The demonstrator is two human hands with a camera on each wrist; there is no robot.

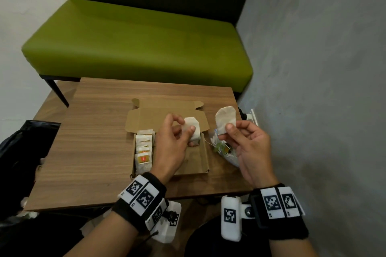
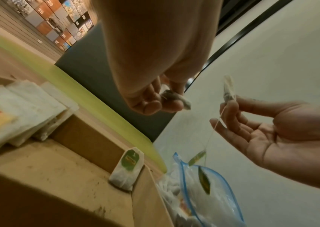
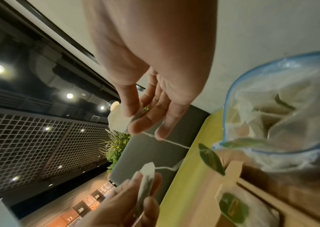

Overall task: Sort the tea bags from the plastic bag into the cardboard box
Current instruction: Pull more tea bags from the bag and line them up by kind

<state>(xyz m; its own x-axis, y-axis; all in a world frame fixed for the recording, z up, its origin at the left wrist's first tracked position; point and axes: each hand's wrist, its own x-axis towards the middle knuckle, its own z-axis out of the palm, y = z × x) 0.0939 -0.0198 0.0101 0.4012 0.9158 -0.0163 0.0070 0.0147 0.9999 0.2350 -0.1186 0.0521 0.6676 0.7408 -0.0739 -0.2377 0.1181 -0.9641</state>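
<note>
On the walnut-grain wooden table [image 1: 100, 110], entered left to right: one open brown cardboard box [image 1: 203, 159], lid flap folded back toward twelve o'clock. At its nine-o'clock end stands one upright row of white paper-wrapped tea bags with yellow-and-red labels [image 1: 144, 152]; exact count not legible, several. At its three-o'clock wall leans one white tea bag with a green tag [image 2: 128, 167]. Left hand [image 1: 173, 142], over the box, pinches one white unwrapped tea bag [image 1: 193, 133] between thumb and fingertips. Right hand [image 1: 246, 142], at the box's three o'clock, pinches one tan unwrapped tea bag [image 1: 226, 122] between thumb and forefinger, other fingers loosely spread. Beneath it lies one clear blue-rimmed zip plastic bag [image 2: 211, 192], mouth open, more tea bags inside, number not countable. Risks, judged: thin white strings with green tags [image 3: 211, 158] trail from both held bags toward the plastic bag's mouth; they may cross, tangle or snag, dragging contents out or tearing thin paper. Loose placing could topple the standing row.
</note>
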